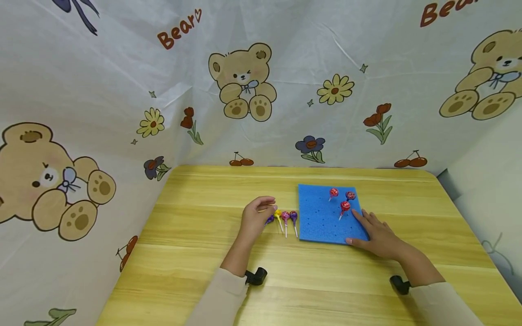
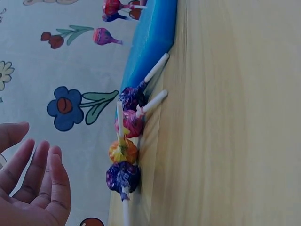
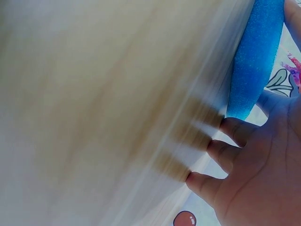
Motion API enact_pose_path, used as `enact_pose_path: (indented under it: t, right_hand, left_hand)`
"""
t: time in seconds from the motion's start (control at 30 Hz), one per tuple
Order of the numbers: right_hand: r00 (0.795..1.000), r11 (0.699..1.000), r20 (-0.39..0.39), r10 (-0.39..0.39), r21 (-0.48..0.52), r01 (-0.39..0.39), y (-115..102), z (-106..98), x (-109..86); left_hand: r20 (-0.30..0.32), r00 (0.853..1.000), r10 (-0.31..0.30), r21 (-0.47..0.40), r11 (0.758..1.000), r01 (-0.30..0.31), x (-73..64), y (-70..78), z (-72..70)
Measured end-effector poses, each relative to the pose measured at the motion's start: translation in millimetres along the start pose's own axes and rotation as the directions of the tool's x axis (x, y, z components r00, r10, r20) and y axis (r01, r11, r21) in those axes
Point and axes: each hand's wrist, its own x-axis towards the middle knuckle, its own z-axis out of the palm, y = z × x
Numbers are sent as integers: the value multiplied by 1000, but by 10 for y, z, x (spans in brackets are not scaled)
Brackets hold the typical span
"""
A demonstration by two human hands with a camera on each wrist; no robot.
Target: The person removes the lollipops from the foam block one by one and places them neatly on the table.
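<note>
My left hand [image 1: 257,217] is held over the table beside a row of lollipops, its fingers loosely bent with nothing between them. In that row lie a yellow lollipop [image 1: 278,213], a pink lollipop [image 1: 285,216] and a purple lollipop [image 1: 293,216] near the foam's left side. Another purple lollipop [image 2: 123,177] lies at the row's near end in the left wrist view, partly hidden by the hand in the head view. My right hand [image 1: 379,235] rests with spread fingers at the right edge of a blue foam block [image 1: 322,231], thumb at its front corner.
Two red lollipops, one farther back [image 1: 333,192] and one nearer [image 1: 345,206], stand stuck in the foam, beside a darker lollipop [image 1: 350,195]. Small holes dot the foam's top. A bear-printed cloth [image 1: 293,127] hangs behind the wooden table [image 1: 195,267].
</note>
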Motion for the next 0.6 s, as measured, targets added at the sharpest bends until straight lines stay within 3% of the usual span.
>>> enact_pose_path:
  t: [0.3, 0.6]
  right_hand:
    - [1000, 1000, 0, 3, -9, -3, 29, 16, 7]
    - [1000, 1000, 1, 4, -8, -4, 2, -2, 5]
  left_hand:
    - [14, 999, 29, -1, 1000, -29, 28, 8, 171]
    - [68, 997, 36, -18, 999, -35, 55, 36, 392]
